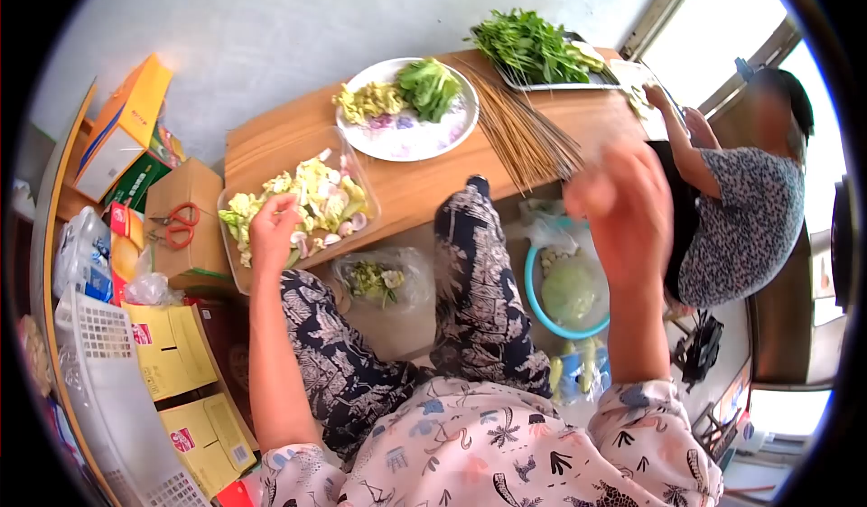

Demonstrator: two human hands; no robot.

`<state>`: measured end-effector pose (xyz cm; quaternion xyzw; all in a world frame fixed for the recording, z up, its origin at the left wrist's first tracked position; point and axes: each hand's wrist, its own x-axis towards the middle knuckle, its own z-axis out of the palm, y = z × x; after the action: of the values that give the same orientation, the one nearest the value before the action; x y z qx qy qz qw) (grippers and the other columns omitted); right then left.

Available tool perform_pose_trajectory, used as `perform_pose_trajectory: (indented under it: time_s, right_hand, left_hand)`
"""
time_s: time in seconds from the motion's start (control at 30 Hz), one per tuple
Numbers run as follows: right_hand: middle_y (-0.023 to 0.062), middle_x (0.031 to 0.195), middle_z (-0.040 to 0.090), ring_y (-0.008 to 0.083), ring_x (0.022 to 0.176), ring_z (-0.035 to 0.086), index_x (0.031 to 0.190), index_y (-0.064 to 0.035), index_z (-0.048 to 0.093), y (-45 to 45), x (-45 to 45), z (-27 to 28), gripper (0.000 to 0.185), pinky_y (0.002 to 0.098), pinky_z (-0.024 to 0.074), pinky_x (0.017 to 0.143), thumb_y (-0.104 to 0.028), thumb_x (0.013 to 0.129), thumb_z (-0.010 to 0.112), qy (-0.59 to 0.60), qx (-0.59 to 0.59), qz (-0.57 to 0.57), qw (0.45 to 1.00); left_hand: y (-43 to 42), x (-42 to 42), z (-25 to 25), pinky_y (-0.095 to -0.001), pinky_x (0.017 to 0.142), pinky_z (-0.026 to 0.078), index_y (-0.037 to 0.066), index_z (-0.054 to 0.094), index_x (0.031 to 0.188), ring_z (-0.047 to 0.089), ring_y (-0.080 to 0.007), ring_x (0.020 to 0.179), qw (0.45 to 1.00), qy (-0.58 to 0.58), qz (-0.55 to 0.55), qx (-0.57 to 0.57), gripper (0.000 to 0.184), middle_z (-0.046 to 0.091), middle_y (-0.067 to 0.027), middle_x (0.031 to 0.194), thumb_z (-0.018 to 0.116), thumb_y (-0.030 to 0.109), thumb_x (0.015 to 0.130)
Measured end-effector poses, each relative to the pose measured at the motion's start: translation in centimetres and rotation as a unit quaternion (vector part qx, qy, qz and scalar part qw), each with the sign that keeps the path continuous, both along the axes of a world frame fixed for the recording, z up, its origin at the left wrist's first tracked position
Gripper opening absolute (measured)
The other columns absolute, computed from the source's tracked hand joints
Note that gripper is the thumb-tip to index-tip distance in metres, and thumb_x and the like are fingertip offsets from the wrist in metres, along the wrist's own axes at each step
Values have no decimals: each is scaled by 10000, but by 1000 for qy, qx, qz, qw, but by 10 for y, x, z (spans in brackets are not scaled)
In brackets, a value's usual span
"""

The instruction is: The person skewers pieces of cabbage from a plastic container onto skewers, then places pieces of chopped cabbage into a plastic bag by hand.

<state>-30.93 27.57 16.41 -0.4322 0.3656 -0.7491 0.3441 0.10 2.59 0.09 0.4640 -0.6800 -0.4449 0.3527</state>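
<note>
My left hand point(274, 227) is over the near side of a clear plastic tray point(237, 270) of pale cabbage leaves and pinkish-white pieces point(312, 195). Its fingers are bent together at the leaves; what they pinch, if anything, is too small to name. My right hand point(623, 204) is raised at the right, past the table's front edge, and smeared by motion. Whether it holds something cannot be made out. Thin wooden skewers point(519, 123) lie on the table beyond it. A white plate point(393, 150) behind the tray bears yellowish leaves point(370, 102) and green leaves point(428, 88).
A metal tray point(551, 86) of leafy greens point(519, 46) stands at the back. Another person point(745, 200) sits at the right. Red-handled scissors point(179, 227) lie on a cardboard box point(185, 191). Below are a bagged bunch of greens point(372, 279) and a blue-rimmed basin point(542, 313).
</note>
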Motion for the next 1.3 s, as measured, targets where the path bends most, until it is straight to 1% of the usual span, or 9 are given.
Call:
perform_pose_trajectory:
  time_s: [0.03, 0.17, 0.23, 0.47, 0.5, 0.6, 0.9, 1.13, 1.3]
  right_hand:
    - [65, 727, 604, 153, 690, 600, 1014, -5, 536, -13, -26, -21, 220, 243, 449, 631, -190, 920, 463, 23, 84, -57, 995]
    - [23, 752, 626, 86, 647, 591, 967, -31, 568, -31, -132, -147, 160, 207, 434, 578, -158, 885, 514, 169, 286, -181, 925]
    - [25, 731, 630, 95, 586, 595, 945, -39, 580, -28, -170, -197, 140, 215, 432, 518, -138, 863, 524, 119, 364, -204, 901]
    - [26, 659, 615, 96, 493, 568, 829, -78, 617, -36, -232, -282, 96, 243, 448, 475, -132, 789, 548, 195, 519, -293, 779]
    - [26, 659, 615, 96, 493, 568, 829, -78, 617, -41, -238, -287, 96, 243, 448, 475, -132, 789, 548, 192, 520, -294, 779]
    - [145, 852, 638, 317, 858, 598, 846, -115, 638, -53, -236, -279, 160, 414, 464, 708, -195, 733, 556, 390, 524, -352, 670]
    - [168, 859, 635, 335, 854, 599, 812, -67, 630, -80, -262, -304, 144, 431, 462, 736, -171, 747, 553, 525, 568, -318, 549]
    - [178, 891, 646, 328, 873, 625, 854, -37, 657, -83, -266, -292, 176, 410, 492, 726, -116, 750, 540, 555, 582, -276, 527]
    - [177, 865, 639, 341, 857, 610, 830, -76, 653, -74, -267, -280, 181, 422, 474, 748, -182, 738, 539, 528, 541, -286, 588]
  left_hand:
    - [0, 0, 0, -204, 625, 446, 4, 595, 1027, 599, -98, 713, 1000, -8, -2, 1, 200, 612, -33, 868, 556, 93, 851]
    - [-1, 4, -3, -202, 637, 449, 4, 595, 1030, 580, -92, 710, 1000, -4, -16, -2, 199, 608, -30, 876, 556, 88, 853]
    - [-3, 7, -7, -206, 647, 451, 7, 593, 1035, 577, -93, 716, 1000, 2, -27, 7, 202, 609, -30, 883, 556, 87, 853]
    - [0, 7, 1, -207, 663, 452, 5, 585, 1035, 583, -96, 722, 998, -67, -10, 18, 198, 610, -36, 900, 548, 75, 853]
    - [-1, 6, -1, -207, 663, 452, 5, 585, 1035, 583, -96, 722, 997, -69, -13, 18, 198, 610, -36, 900, 548, 75, 853]
    - [0, 3, 0, -208, 658, 451, 3, 583, 1036, 584, -93, 721, 994, -109, -1, 19, 200, 608, -38, 890, 546, 64, 849]
    - [2, -5, -2, -217, 653, 451, -1, 587, 1035, 587, -99, 726, 986, -168, -15, 6, 223, 613, -45, 893, 560, 47, 819]
    - [3, -7, -4, -229, 660, 456, -1, 594, 1021, 589, -106, 731, 976, -211, -36, -39, 225, 617, -65, 900, 565, 43, 802]
    - [5, -8, -4, -240, 655, 459, 3, 597, 1008, 582, -120, 710, 976, -207, -44, -44, 216, 610, -74, 902, 569, 44, 798]
